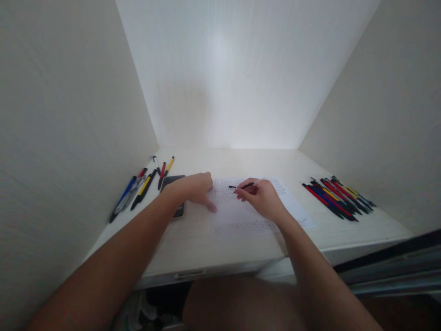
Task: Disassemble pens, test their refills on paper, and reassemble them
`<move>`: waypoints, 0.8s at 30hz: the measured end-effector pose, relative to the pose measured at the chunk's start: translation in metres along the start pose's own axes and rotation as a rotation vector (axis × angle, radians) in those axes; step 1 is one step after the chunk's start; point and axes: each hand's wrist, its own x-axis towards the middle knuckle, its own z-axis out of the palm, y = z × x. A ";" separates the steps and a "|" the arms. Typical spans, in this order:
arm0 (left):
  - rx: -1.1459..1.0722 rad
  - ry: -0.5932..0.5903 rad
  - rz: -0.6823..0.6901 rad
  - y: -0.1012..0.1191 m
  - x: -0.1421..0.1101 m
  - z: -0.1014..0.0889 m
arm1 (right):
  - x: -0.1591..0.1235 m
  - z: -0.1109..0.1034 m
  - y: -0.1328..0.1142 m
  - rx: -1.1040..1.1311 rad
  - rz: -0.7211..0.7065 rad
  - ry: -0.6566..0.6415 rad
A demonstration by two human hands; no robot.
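Observation:
A white sheet of paper [241,214] covered in faint handwriting lies in the middle of the pale desk [206,243]. My right hand [263,197] is closed on a thin black pen [241,186], whose tip rests on the upper part of the sheet. My left hand [195,189] lies on the paper's left edge with its fingers stretched out, pressing the sheet down. Under that wrist a dark phone [174,184] lies flat, partly hidden.
Several pens in blue, yellow, red and black [141,188] lie at the left beside the wall. Another row of several red, blue, yellow and black pens [337,196] lies at the right. Pale walls enclose the desk on three sides. My knee [234,303] shows below the desk front.

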 end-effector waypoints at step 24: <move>0.064 -0.034 -0.045 0.010 -0.004 0.001 | -0.001 0.015 0.028 -0.154 0.030 -0.005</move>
